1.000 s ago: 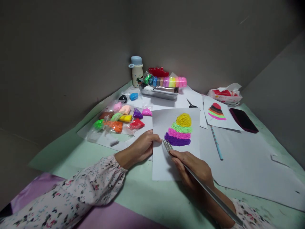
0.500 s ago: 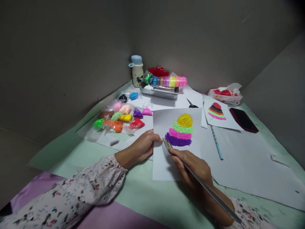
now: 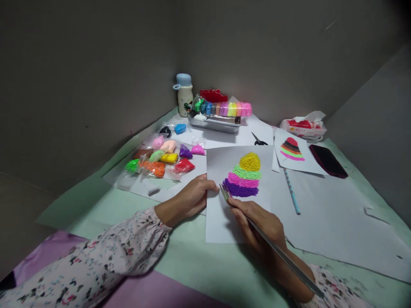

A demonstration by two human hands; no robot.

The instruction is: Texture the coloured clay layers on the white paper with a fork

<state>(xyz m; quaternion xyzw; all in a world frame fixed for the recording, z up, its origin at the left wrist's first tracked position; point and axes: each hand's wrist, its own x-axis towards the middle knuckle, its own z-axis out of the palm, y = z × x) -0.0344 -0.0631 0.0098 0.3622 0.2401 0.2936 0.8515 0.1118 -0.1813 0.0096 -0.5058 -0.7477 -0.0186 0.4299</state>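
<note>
A white sheet (image 3: 221, 214) bearing a striped foam-clay shape (image 3: 245, 175) is pinned at its left edge by the left hand (image 3: 192, 197), whose grip is pressed flat on the paper, fingers extended. A long metal tool (image 3: 272, 248) is clenched in the right hand (image 3: 260, 224), its forked tip set just beside the purple bottom band. Since a second ago the sheet has been turned slightly, while the tip is kept at the same edge, so that band is apparently being textured. Coloured clay packets (image 3: 160, 160) lie far left on the table (image 3: 199, 265); a pencil (image 3: 291, 191) lies to the right.
</note>
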